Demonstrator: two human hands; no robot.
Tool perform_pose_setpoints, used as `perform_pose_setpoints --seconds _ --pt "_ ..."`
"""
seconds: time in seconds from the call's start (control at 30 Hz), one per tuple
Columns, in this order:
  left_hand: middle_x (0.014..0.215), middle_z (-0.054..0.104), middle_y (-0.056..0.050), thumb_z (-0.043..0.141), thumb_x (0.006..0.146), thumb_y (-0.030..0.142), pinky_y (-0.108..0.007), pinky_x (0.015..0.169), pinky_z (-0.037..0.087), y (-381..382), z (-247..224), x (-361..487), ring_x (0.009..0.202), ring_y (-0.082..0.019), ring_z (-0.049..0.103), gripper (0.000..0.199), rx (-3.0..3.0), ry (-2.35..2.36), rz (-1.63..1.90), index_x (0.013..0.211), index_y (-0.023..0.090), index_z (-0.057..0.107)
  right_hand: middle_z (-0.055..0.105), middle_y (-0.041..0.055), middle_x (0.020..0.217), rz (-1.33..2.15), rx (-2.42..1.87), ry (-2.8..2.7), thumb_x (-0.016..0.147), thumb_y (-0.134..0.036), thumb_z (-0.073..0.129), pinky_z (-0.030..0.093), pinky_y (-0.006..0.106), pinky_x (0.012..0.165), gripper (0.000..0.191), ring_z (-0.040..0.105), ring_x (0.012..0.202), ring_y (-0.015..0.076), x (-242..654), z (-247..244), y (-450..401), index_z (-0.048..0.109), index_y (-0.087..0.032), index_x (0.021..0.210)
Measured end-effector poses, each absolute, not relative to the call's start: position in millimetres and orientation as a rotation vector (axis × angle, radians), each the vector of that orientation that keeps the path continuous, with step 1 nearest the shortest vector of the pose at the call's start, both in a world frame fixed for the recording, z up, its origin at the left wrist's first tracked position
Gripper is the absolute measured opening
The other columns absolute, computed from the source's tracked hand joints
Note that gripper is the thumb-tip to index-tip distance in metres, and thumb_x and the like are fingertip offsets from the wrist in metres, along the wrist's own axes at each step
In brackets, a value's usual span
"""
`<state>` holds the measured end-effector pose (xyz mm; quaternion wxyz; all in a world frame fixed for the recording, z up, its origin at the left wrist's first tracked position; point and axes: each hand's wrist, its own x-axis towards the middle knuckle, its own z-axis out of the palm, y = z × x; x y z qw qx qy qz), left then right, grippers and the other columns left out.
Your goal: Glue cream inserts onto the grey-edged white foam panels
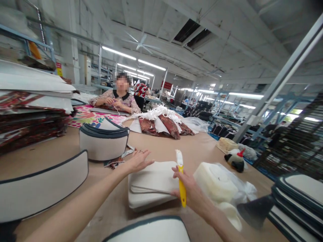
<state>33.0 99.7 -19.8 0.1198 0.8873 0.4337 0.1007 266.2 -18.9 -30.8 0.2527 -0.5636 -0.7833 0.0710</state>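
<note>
My right hand (185,183) holds a brush (181,188) with a yellow handle and whitish bristles pointing up. Its fingertips are at the right edge of a stack of white rounded panels (153,183). At the upper left of that stack is my left hand (138,161), fingers spread, palm down, with nothing in it. Behind my left forearm stands a bundle of curved white panels (103,143) with dark edging. A single curved panel (45,185) lies at the left, and another (153,232) is at the bottom edge.
A whitish tub (214,179) in clear plastic stands right of my right hand, near a red-tipped bottle (237,159). Dark-edged panels (300,201) are stacked far right. Fabric-covered sheets (32,107) pile up at left. A person (121,97) sits across the table (199,148).
</note>
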Motion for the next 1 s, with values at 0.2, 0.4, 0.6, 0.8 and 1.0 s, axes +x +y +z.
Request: perform_pose_setpoints --seconds 0.2,0.4,0.6,0.8,1.0 --pt "0.101 0.066 -0.017 0.034 0.084 0.057 -0.050 0.095 0.030 96 -10 37 0.103 -0.033 0.056 0.054 2.601 1.265 0.020 0.095 0.014 0.065 0.046 0.0133 0.135 0.061 -1.581 -2.367 0.063 -0.009 0.061 0.033 0.045 0.095 0.040 0.041 0.122 0.0295 283 -47 -12 0.055 -0.019 0.102" --pt "0.122 0.052 -0.028 0.050 0.062 0.075 -0.055 0.096 0.029 57 0 41 0.113 -0.040 0.048 0.103 2.547 1.288 -0.099 0.135 0.005 0.031 0.054 0.0107 0.124 0.219 -1.567 -2.152 0.068 -0.022 0.066 0.041 0.038 0.086 0.033 0.055 0.105 0.0251 289 -35 0 0.053 -0.021 0.098" --pt "0.143 0.013 -0.031 0.062 0.047 0.075 -0.070 0.095 0.013 39 -15 68 0.128 -0.050 0.014 0.126 2.481 1.357 -0.155 0.141 0.008 0.012 0.061 0.0069 0.100 0.228 -1.650 -2.047 0.089 -0.030 0.046 0.048 0.034 0.072 0.025 0.060 0.077 0.0157 275 -29 81 0.049 -0.016 0.110" --pt "0.144 0.007 -0.029 0.078 0.038 0.057 -0.071 0.095 0.009 40 -11 76 0.129 -0.050 0.007 0.131 2.538 1.252 -0.268 0.142 0.012 0.012 0.061 0.0045 0.098 0.304 -1.709 -2.124 0.087 -0.034 0.052 0.051 0.034 0.070 0.026 0.060 0.080 0.0148 258 -44 119 0.056 -0.015 0.105" --pt "0.143 0.018 -0.029 0.069 0.051 0.064 -0.066 0.098 0.017 47 -11 50 0.130 -0.046 0.016 0.109 2.623 1.125 -0.143 0.138 0.011 0.027 0.061 0.0014 0.083 0.199 -1.721 -2.080 0.088 -0.032 0.049 0.047 0.036 0.073 0.022 0.059 0.074 0.0145 268 -56 77 0.057 -0.015 0.100"
